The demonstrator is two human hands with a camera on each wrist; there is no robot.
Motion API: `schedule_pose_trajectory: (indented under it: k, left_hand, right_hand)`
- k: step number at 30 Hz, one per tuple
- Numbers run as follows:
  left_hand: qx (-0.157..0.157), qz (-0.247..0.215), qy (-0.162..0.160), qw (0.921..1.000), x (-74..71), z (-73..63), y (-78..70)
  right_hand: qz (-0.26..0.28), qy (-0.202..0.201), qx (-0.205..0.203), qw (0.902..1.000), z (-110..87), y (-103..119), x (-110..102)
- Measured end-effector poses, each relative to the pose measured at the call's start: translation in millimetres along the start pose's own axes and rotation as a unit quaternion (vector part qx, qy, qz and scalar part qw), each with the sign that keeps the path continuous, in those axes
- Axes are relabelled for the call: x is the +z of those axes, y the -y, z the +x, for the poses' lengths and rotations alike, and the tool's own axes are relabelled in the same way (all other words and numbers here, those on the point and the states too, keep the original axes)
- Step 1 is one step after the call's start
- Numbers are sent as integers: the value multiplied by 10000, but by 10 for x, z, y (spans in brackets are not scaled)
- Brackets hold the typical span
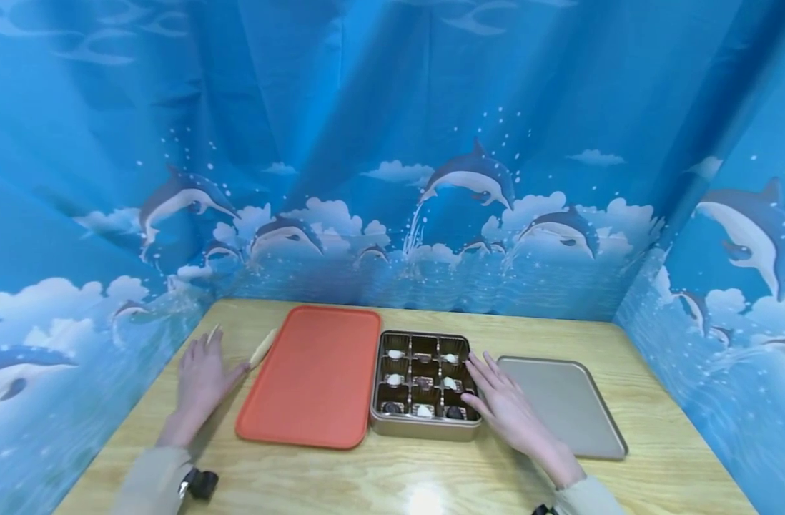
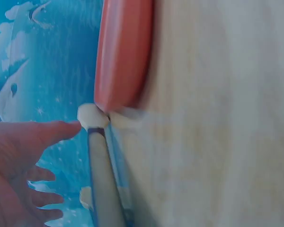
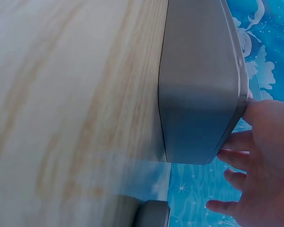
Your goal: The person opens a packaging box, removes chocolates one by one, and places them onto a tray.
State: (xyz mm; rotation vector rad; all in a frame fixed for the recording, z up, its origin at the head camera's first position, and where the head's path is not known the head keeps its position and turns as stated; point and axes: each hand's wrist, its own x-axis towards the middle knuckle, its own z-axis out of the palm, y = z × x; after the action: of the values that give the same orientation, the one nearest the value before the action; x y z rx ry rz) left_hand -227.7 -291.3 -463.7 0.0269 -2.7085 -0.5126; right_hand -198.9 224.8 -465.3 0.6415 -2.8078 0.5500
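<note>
My left hand [image 1: 202,379] lies over the left side of the table with its fingers spread. Close to it is a tongs-like utensil with pale rounded ends [image 1: 262,348]; in the left wrist view the thumb reaches right up to one pale end [image 2: 92,116]. The utensil's rear part is hidden under the hand. At the metal tin [image 1: 425,429], my right hand [image 1: 505,404] has its fingers extended along the right side, fingertips right at the rim. Divided into several compartments, the tin holds small white and dark pieces, possibly chocolates [image 1: 423,411].
An orange-red tray [image 1: 315,375] lies flat between the utensil and the tin, close against both. Right of the tin, partly behind my right hand, is a flat metal lid [image 1: 563,404]. Blue dolphin curtains [image 1: 367,179] border the wooden table [image 1: 289,479] at the back and sides.
</note>
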Motion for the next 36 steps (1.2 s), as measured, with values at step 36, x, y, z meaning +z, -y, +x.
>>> schedule_pose_trajectory:
  k: [36]
  left_hand:
    - [-975, 468, 994, 9892, 11, 122, 105]
  right_hand:
    - [-476, 281, -33, 9985, -47, 18, -13]
